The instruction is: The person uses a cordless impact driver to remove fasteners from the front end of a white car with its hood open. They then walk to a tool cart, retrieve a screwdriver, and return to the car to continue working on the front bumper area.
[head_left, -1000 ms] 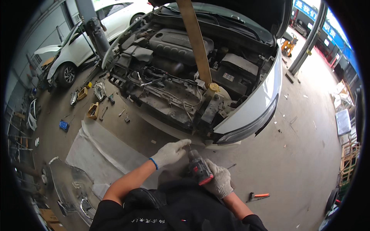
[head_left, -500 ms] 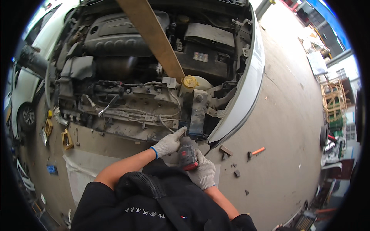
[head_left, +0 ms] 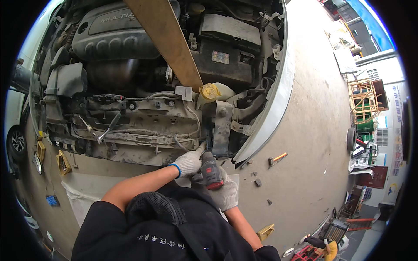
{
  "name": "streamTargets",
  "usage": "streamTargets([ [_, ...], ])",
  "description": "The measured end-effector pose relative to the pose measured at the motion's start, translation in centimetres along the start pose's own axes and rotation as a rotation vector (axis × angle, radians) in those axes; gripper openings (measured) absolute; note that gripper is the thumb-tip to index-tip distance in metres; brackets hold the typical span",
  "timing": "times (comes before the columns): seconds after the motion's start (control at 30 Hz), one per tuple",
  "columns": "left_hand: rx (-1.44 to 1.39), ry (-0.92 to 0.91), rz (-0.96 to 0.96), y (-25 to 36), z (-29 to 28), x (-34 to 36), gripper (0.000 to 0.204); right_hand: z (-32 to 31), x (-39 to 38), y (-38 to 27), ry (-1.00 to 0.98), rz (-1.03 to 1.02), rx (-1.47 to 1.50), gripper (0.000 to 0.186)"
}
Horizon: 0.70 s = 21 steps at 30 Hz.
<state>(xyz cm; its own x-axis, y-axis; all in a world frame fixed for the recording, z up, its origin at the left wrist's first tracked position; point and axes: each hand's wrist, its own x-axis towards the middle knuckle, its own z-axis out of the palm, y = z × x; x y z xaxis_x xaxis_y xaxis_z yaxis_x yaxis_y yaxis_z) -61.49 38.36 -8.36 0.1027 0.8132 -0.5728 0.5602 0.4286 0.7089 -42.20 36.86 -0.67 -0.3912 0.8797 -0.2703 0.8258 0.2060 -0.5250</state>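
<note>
My right hand [head_left: 228, 194], in a white knit glove, grips a cordless drill [head_left: 212, 172] with a dark body and red accents. The drill points away from me, at the lower edge of the car's front panel. Beside its nose, my gloved left hand [head_left: 190, 162] has its fingertips together against the metal, just left of the dark upright bracket [head_left: 222, 130]. What those fingers pinch, if anything, is too small to make out. The drill's tip is hidden low at the panel. Further left, a ratchet [head_left: 109, 128] lies on the dusty front crossmember [head_left: 152, 122].
A wooden board [head_left: 167, 37] slants over the engine bay to near the yellow-capped reservoir [head_left: 210, 92]. The white fender [head_left: 274, 117] curves along the right. On the floor lie a hammer [head_left: 278, 159], dark fragments [head_left: 257, 182] and a yellow stand [head_left: 63, 163].
The whole view has shifted and turned a little. Both hands and the drill stay at the same lower part of the front panel. The grips look the same.
</note>
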Motion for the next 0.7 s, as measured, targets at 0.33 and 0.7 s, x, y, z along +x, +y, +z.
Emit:
streamTargets([
  [0.33, -0.048, -0.019, -0.026, 1.5, -1.2, -1.7, 0.072, 1.4, -0.1, -0.2, 0.043, 0.018, 0.074, 0.069],
  [0.7, 0.079, 0.220, 0.257, 0.6, -5.9, -7.4, 0.030, -0.5, 2.4, -4.3, -0.112, 0.297, -0.063, 0.066],
])
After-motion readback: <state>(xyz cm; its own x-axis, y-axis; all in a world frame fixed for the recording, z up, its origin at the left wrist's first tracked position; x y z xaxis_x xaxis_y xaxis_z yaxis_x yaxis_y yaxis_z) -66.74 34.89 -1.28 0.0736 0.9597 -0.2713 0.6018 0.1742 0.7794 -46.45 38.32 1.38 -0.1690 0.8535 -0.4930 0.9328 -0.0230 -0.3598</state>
